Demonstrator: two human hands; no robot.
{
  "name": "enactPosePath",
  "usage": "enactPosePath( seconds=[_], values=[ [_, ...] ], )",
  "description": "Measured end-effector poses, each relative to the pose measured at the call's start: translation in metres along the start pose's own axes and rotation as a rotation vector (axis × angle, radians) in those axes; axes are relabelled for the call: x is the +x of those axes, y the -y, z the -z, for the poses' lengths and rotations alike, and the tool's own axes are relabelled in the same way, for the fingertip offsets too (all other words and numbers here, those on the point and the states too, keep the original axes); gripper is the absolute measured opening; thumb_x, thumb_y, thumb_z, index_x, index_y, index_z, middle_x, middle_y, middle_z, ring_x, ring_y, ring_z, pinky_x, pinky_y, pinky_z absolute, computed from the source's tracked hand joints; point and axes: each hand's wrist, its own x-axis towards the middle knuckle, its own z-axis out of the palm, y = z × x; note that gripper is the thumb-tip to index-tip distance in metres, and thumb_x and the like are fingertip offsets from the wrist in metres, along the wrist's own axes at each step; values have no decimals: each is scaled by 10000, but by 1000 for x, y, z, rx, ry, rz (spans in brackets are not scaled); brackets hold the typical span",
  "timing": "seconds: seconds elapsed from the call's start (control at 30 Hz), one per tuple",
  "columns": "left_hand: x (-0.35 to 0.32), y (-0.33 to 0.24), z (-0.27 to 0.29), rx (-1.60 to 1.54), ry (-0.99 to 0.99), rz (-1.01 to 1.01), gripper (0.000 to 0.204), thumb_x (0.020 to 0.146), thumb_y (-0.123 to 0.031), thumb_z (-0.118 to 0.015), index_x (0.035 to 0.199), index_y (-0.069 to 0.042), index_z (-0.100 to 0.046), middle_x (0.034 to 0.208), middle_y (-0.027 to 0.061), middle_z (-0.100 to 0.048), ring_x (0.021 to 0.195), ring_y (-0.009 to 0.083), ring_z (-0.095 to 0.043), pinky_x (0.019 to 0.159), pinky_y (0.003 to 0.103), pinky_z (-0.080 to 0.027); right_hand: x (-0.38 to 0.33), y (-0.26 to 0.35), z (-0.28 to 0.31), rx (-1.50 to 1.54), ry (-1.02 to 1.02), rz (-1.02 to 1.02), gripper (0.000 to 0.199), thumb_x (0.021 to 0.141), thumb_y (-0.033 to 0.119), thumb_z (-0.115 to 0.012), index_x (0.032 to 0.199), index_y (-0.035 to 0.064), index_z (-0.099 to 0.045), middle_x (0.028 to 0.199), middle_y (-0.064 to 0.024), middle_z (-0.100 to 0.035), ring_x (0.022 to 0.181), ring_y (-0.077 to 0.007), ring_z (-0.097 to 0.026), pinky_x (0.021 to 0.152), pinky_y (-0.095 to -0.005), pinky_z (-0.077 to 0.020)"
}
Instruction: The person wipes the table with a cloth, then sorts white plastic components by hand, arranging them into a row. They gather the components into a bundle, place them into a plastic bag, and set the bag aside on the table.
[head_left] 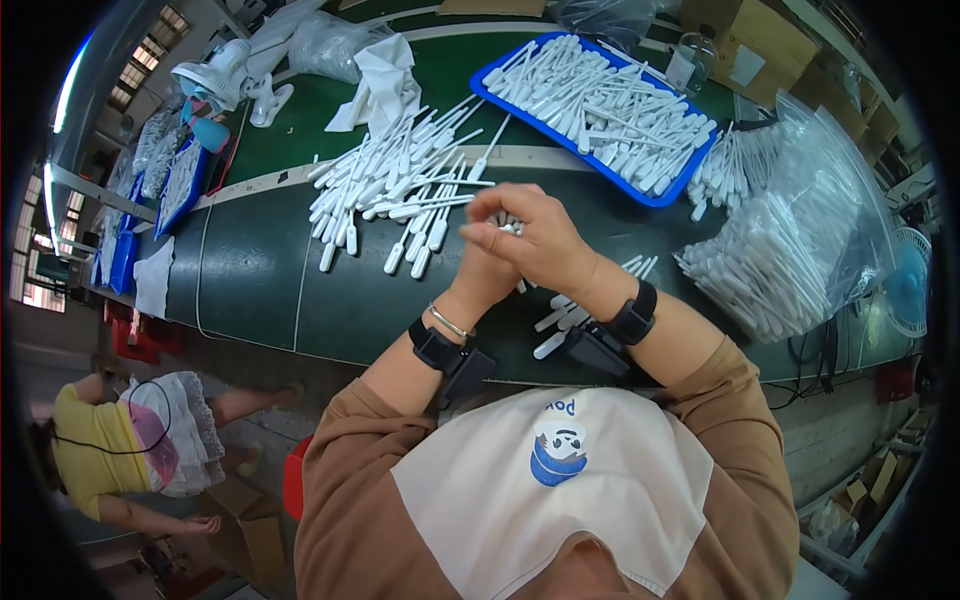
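Note:
My two hands meet over the middle of the table, closed round a small bundle of thin white plastic sticks (509, 223). My right hand (545, 235) lies across the upper side and hides most of the bundle. Below it, my left hand (487, 272) wraps the same bundle, its fingers largely covered. Just left of my hands spreads a loose heap of white sticks with wide, bulb-like ends (380, 185). A few more sticks (572, 312) lie under my right wrist.
A blue tray (655, 200) heaped with such sticks sits at the back right. A filled clear plastic bag (780, 255) stands at the right. White cloth (383, 85), a clip-on fan (215, 75) and cardboard boxes (765, 50) are farther back. Another person (110, 440) is behind at lower left.

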Motion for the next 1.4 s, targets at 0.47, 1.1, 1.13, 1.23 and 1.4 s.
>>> enactPosePath(
  seconds=[0.47, 1.1, 1.13, 1.23, 1.4],
  values=[
    [17, -3, 7, -348, 112, 237, 137, 896, -92, -672, 1008, -21, -639, 838, 40, -654, 774, 131, -655, 693, 265, -519, -177, 20, 92, -461, 268, -483, 387, 754, 75, -745, 1113, 57, -603, 1098, -132, -603, 1001, -269, -603, 825, -364, -503],
    [10, -7, 11, -170, 141, 162, 125, 901, -103, -671, 983, -13, -640, 824, 49, -665, 758, 115, -638, 674, 259, -508, -109, -38, 60, -803, 828, 164, 126, 819, 172, -577, 875, 59, -574, 869, -91, -586, 836, -247, -596, 721, -368, -472],
    [10, -8, 12, -173, 139, 163, 125, 901, -102, -670, 984, -13, -640, 824, 49, -665, 758, 113, -636, 674, 259, -507, -109, -38, 59, -819, 785, 190, 124, 819, 183, -575, 850, 63, -568, 840, -85, -586, 799, -245, -603, 692, -369, -473],
    [11, -7, 14, -236, 91, 164, 137, 901, -110, -672, 993, -12, -642, 824, 51, -664, 761, 113, -634, 673, 259, -503, -106, -37, 67, -865, 836, 133, 115, 813, 187, -580, 826, 74, -566, 783, -75, -585, 747, -251, -610, 649, -379, -470],
    [17, -29, 9, -405, 69, 254, 196, 880, -134, -706, 1030, -24, -647, 838, 48, -663, 753, 114, -634, 670, 271, -505, -63, -16, 92, -1137, 934, 42, 107, 789, 185, -598, 825, 89, -630, 722, -55, -625, 678, -249, -636, 584, -390, -464]
  ],
)
